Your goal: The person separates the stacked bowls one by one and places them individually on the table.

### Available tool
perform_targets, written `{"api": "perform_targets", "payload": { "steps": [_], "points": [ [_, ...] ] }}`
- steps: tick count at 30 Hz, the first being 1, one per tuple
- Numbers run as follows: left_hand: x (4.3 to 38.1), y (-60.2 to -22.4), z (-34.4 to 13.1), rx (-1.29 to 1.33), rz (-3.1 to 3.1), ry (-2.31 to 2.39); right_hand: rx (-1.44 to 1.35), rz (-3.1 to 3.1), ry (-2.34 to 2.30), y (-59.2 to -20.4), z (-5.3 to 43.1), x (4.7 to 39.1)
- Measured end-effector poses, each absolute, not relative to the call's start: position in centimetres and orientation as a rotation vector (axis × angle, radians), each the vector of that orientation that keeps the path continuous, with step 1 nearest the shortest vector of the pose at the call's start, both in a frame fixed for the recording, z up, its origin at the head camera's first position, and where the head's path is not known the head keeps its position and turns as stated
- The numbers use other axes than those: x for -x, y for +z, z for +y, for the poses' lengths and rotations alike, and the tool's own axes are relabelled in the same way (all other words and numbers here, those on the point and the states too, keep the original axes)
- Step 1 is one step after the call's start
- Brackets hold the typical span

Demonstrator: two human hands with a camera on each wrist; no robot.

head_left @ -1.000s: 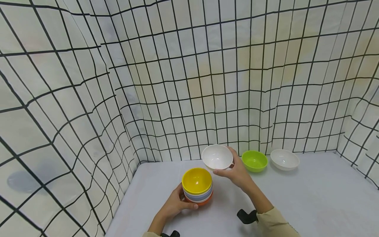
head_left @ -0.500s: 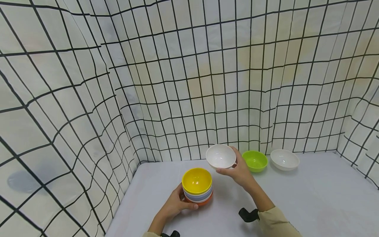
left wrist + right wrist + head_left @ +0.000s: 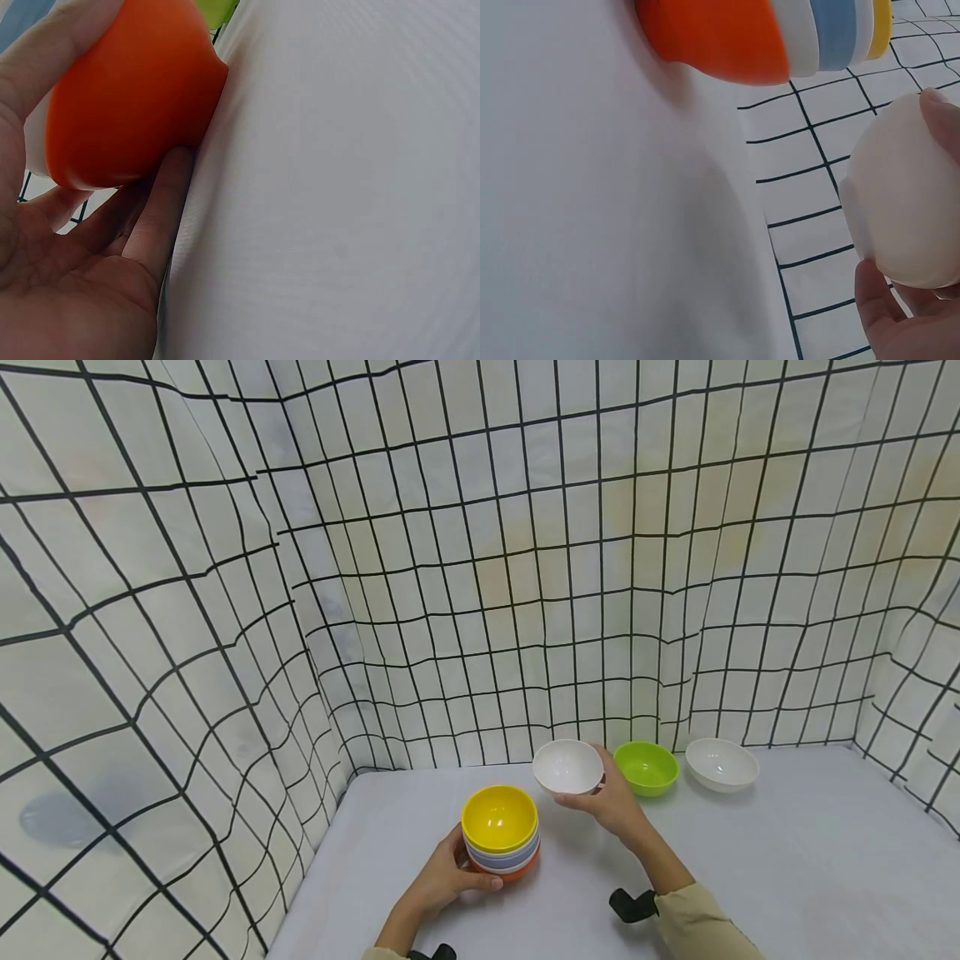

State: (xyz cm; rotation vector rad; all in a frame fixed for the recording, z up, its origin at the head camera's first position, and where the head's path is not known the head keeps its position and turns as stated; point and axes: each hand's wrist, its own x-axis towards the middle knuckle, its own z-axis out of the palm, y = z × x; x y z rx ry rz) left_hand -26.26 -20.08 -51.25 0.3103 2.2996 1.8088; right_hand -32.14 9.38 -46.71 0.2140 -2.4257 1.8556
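A stack of nested bowls stands on the white table, with a yellow bowl (image 3: 498,818) on top, white and pale blue ones between, and an orange bowl (image 3: 142,97) at the bottom. My left hand (image 3: 444,878) grips the stack low on its left side, thumb in front and fingers around the orange bowl. Behind the stack and to its right, my right hand (image 3: 617,806) holds a white bowl (image 3: 567,767) by its side, mouth up and slightly tilted. In the right wrist view this white bowl (image 3: 907,195) hangs off the table, fingers and thumb pinching it.
A lime green bowl (image 3: 646,769) and another white bowl (image 3: 722,766) sit at the back of the table, right of my right hand. A white wall with a black grid (image 3: 555,568) rises along the back and left edges.
The right hand has carried the white bowl to the right, away from the stack, and lately a little lower. The left hand and the stack have stayed put.
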Motion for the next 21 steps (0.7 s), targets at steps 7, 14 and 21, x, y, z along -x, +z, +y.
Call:
{"api": "perform_targets", "payload": {
  "steps": [7, 14, 21],
  "points": [
    [26.2, -51.2, -20.0, -0.297, 2.301, 1.807, -0.166, -2.491, 1.805, -48.2, 9.8, 32.9],
    [26.2, -51.1, -20.1, -0.298, 2.296, 1.809, -0.205, -2.502, 1.793, -49.4, 10.3, 33.3],
    [26.3, -51.2, -20.1, -0.302, 2.288, 1.814, -0.180, -2.555, 1.751, -50.1, 10.5, 33.5]
  ]
}}
